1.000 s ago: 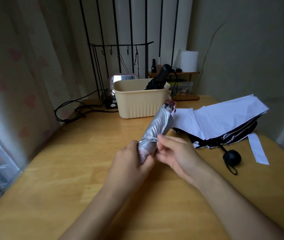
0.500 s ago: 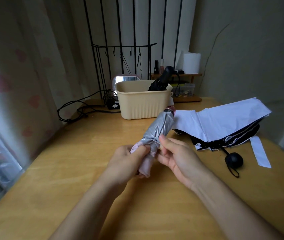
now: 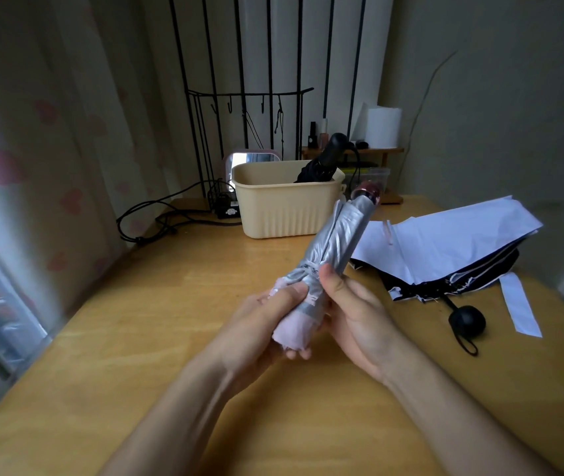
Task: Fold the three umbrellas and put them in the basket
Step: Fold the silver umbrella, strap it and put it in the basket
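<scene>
While our left hand (image 3: 256, 324) curls its fingers round the pink bottom end of the folded silver umbrella (image 3: 339, 242), our right hand (image 3: 359, 317) grips the same umbrella from the other side, with the thumb pressed by the thin strap round its middle. The umbrella is up off the wooden table (image 3: 136, 321) and tilts away from us, its shiny pink tip pointing to about 1 o'clock. At 12 o'clock from our hands stands the cream basket (image 3: 284, 214), and a folded black umbrella (image 3: 322, 163) leans inside it at its right end, poking above the rim. At 2 o'clock the white and black umbrella (image 3: 445, 242) lies on the table, loose and not folded up, and its round black handle (image 3: 466, 320) rests on the table at 3 o'clock. At 10 o'clock, black cables (image 3: 157, 218) lie tangled. Behind the basket a little mirror (image 3: 249, 159) peeks out.
</scene>
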